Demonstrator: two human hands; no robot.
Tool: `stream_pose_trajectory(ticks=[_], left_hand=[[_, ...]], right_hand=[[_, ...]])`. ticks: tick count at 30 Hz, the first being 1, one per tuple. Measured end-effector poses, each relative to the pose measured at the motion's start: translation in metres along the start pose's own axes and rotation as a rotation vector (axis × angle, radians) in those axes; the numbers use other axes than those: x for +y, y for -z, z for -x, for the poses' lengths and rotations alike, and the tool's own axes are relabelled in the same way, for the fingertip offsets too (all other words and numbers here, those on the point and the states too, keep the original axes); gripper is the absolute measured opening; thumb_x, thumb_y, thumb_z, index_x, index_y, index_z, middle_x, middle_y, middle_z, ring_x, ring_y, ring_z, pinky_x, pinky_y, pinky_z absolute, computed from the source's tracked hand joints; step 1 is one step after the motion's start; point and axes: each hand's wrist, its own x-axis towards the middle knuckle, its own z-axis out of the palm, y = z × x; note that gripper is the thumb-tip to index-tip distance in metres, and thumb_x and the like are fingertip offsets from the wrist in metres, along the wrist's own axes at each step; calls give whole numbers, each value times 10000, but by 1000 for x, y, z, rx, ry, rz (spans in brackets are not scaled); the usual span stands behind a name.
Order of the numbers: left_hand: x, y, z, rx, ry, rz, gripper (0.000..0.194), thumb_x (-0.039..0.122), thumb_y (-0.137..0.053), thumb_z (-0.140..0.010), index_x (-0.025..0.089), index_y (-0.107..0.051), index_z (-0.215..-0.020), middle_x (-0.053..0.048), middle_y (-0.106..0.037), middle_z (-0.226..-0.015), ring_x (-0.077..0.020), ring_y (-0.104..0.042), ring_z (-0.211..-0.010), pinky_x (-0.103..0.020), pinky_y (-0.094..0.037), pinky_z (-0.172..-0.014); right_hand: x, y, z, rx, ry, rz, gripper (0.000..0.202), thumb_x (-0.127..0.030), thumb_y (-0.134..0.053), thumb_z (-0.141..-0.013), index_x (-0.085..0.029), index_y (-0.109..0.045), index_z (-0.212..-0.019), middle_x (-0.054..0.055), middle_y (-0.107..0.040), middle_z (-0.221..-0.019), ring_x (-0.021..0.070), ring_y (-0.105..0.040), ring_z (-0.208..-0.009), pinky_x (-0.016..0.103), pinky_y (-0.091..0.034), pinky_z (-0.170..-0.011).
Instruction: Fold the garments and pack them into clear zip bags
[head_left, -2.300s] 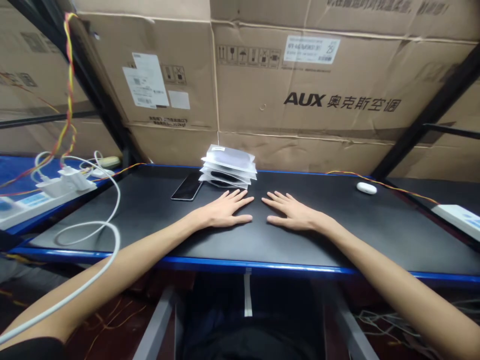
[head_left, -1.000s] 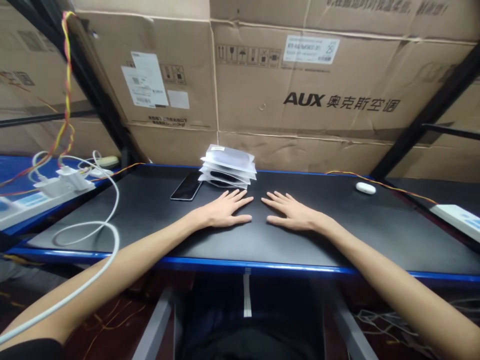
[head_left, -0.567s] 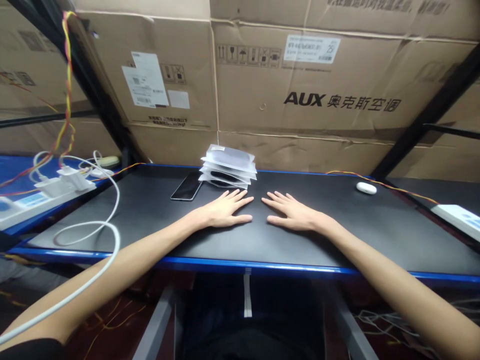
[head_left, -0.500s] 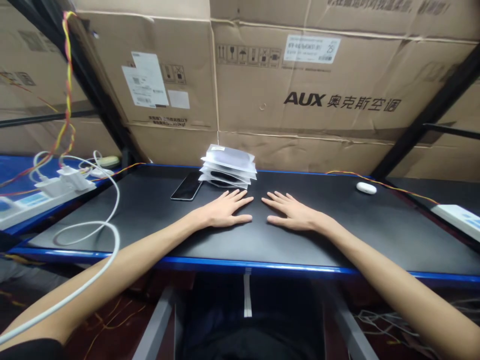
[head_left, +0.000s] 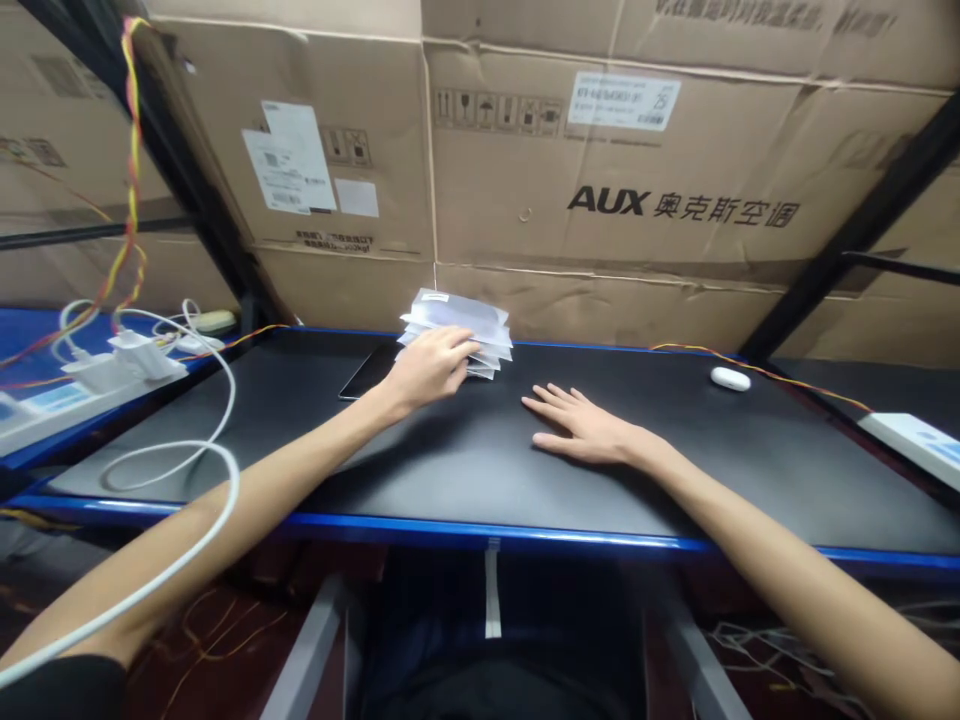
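Note:
A stack of several translucent white packets [head_left: 469, 313] stands near the back edge of the black table [head_left: 450, 480]. My left hand [head_left: 433, 368] is raised in front of the stack, its fingers bent and overlapping the packets' front side; whether they touch or grip a packet is unclear. Partly behind that hand lies a dark phone [head_left: 367, 372], left of the stack. My right hand [head_left: 577, 425] rests palm down on the table with its fingers spread, holding nothing.
A small white case [head_left: 730, 379] sits at the right. White power strips [head_left: 919, 445] lie at both sides, and a white cable [head_left: 229, 480] loops over my left forearm. Large cardboard boxes [head_left: 517, 230] stand behind the table.
My left hand has lifted off the table and moved up and slightly left to the front of the packet stack, its fingers now curled. My right hand stays flat in place.

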Motion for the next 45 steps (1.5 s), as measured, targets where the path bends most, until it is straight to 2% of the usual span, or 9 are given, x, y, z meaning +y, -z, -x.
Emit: stream_pose_trajectory(ticks=[5, 12, 16, 21, 25, 31, 36, 41, 45], left_hand=[[-23, -9, -26, -82, 38, -137, 526, 44, -521, -830, 136, -616, -1339, -159, -532, -1483, -320, -483, -1395, -481, -396, -1159], [-32, -20, -48, -191, 172, -200, 537, 151, -555, -866, 166, -582, -1403, -162, -524, -1488, -353, -522, -1332, -498, -406, -1111], [-39, -25, -45, -147, 148, -217, 501, 155, -498, -908, 203, -594, -1397, -119, -644, -1354, -332, -579, -1235, -478, -446, -1029], [-41, -21, -41, -15, 128, -246, 461, 155, -446, -954, 248, -610, -1375, -87, -688, -1300, -298, -620, -1169, -447, -466, -959], [-26, -4, -35, 53, 24, -292, 439, 169, -406, -997, 232, -608, -1383, -84, -691, -1299, -295, -622, -1158, -454, -474, -956], [27, 14, 1, 120, -219, -299, 422, 159, -450, -997, 232, -609, -1381, -77, -704, -1272, -263, -643, -1097, -414, -496, -935], [60, -2, 24, -46, -301, -159, 407, 152, -459, -992, 220, -605, -1365, -92, -722, -1211, -238, -670, -978, -388, -516, -863], [64, -14, 18, -231, -256, 16, 483, 234, -570, -946, 188, -551, -1427, -122, -676, -1304, -266, -660, -1028, -400, -531, -896], [52, -2, 15, -281, -339, 242, 547, 262, -560, -953, 217, -481, -1492, -118, -575, -1458, -267, -601, -1238, -424, -462, -1080]], right_hand=[[2, -2, -1, 4, 14, 15, 872, -791, -384, -920, -283, -252, -1617, 84, -129, -1696, 330, -49, -1561, 583, -36, -1253], [2, -1, 1, 15, 16, -7, 865, -776, -422, -918, -281, -273, -1610, 81, -143, -1692, 335, -64, -1559, 571, -30, -1257], [2, -1, 1, 9, 14, -7, 870, -783, -411, -916, -278, -269, -1611, 83, -138, -1692, 325, -59, -1561, 571, -29, -1256], [3, 0, 2, 1, 13, -18, 875, -787, -410, -913, -284, -261, -1613, 75, -129, -1694, 321, -54, -1562, 553, -26, -1261], [3, 2, 5, -10, 15, -26, 883, -793, -415, -907, -284, -264, -1612, 76, -134, -1692, 320, -58, -1563, 546, -29, -1263], [10, 10, 12, -32, -57, -13, 957, -820, -425, -878, -220, -286, -1611, 104, -170, -1687, 350, -74, -1559, 542, -74, -1266], [29, 13, 18, -21, -193, 54, 969, -782, -388, -905, -122, -284, -1607, 164, -211, -1674, 363, -107, -1555, 551, -116, -1261], [45, 10, 18, 38, -154, 42, 745, -617, -381, -970, -192, -370, -1581, 125, -301, -1653, 359, -186, -1541, 582, -188, -1243], [46, 10, 17, 90, -131, 54, 641, -461, -382, -988, -196, -384, -1572, 113, -379, -1624, 342, -301, -1510, 554, -261, -1226]])
